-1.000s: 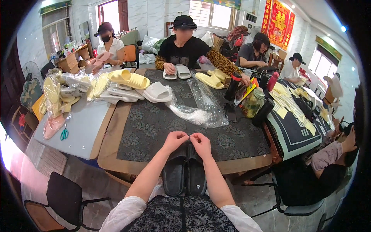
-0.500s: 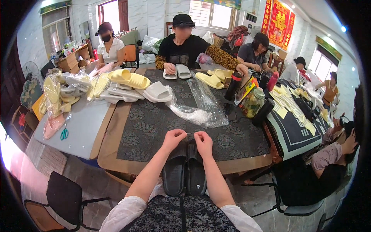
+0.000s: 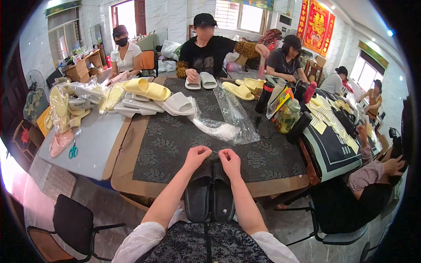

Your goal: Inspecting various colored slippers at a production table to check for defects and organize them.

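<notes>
My left hand [image 3: 196, 158] and my right hand [image 3: 230, 162] meet over the near table edge, both closed in a pinch. Between the fingertips runs a thin, pale strand [image 3: 215, 152], gripped at both ends; its exact kind is too small to tell. Just below my hands, a pair of black slide sandals, the left slide [image 3: 197, 199] and the right slide [image 3: 222, 202], lies side by side between my forearms, soles toward me. Farther off on the dark tabletop lies a heap of fine white strands [image 3: 226, 131] on clear plastic bags [image 3: 239, 120].
Grey slides [image 3: 179, 104] and yellow slides [image 3: 147, 89] are piled at the left, near green-handled scissors [image 3: 73, 151]. A glass jar [image 3: 287, 116] and dark bottles [image 3: 264, 97] stand at the right. Several co-workers sit around, one across the table touching grey slides [image 3: 208, 80].
My hands stay nearly in place, the right one shifting slightly left. Across the table, a co-worker's arm rises from the bottles, holding a reddish item. At right, another person's hand has lifted.
</notes>
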A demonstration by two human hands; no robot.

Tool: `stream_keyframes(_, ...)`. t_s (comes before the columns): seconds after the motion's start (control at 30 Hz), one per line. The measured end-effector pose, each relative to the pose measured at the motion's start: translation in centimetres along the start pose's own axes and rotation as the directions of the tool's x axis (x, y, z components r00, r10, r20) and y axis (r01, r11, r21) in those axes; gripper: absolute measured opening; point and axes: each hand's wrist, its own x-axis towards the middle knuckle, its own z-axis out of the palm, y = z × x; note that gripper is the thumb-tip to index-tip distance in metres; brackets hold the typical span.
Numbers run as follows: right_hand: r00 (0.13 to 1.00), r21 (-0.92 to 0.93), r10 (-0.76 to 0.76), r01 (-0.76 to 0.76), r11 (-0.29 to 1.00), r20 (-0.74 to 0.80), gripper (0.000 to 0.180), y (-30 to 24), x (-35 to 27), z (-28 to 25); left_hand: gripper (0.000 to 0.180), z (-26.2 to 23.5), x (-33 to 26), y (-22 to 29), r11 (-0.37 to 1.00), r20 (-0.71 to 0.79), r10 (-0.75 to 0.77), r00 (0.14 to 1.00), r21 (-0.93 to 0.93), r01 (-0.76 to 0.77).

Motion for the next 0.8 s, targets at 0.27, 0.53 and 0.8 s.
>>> stream_keyframes(0.27,0.999,0.026,0.003,-0.002,1.000,-0.043,0.012,0.2,0.0,0.0,0.023,0.1,0.1,-0.4,0.999,-0.009,0.044,0.999,0.030,-0.043)
stream_keyframes(0.53,0.997,0.048,-0.017,0.021,0.999,-0.079,0.012,-0.8,-0.1,-0.1,0.023,0.1,-0.1,0.1,0.999,-0.042,0.039,0.998,0.013,-0.038)
stream_keyframes(0.8,0.876,-0.104,-0.418,0.405,0.908,-0.241,0.005,-5.7,-0.7,-2.4,0.016,-0.8,0.5,0.5,0.952,-0.193,-0.103,0.976,-0.303,0.041)
